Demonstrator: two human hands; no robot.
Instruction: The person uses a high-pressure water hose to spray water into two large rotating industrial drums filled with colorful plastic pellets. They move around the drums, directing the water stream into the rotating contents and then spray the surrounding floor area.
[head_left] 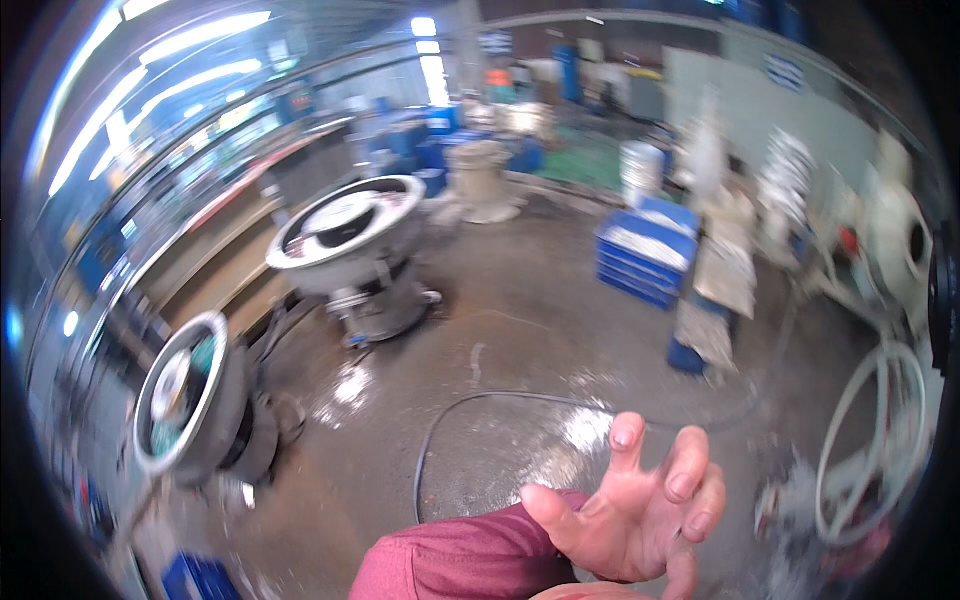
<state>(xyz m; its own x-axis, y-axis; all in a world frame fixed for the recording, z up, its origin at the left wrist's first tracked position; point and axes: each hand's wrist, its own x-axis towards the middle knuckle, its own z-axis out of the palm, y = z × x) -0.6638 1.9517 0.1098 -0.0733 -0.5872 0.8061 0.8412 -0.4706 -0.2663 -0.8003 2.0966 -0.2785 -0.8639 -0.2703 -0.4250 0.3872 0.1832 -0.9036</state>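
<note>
While the left hand (625,525) is wide and slightly curled, a hose (540,396) lies on the floor (510,340) beyond it. Farther are round machines (385,300) and blue crates (645,275); farthest, the wall sign (784,72) is too blurred to read.

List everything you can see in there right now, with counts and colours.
Bowl machines: two, grey, left
Crates: one stack, blue, right of centre; one more, bottom left
Sacks: count unclear, beige, right
Hose: one, dark, on floor
Hoop: one, pale, far right
Round machine: one, pale, right edge
Bins: several, blue, upper centre
Container: one, beige, upper centre
Bundles: a few, whitish, upper right
Lights: several, white, upper left
Floor: one, brownish grey, wet-looking, middle
Far background: too blurred to itemise
Clothing: one piece, maroon, bottom centre
Left hand: one, bare, lower right, fingers half curled, empty
</note>
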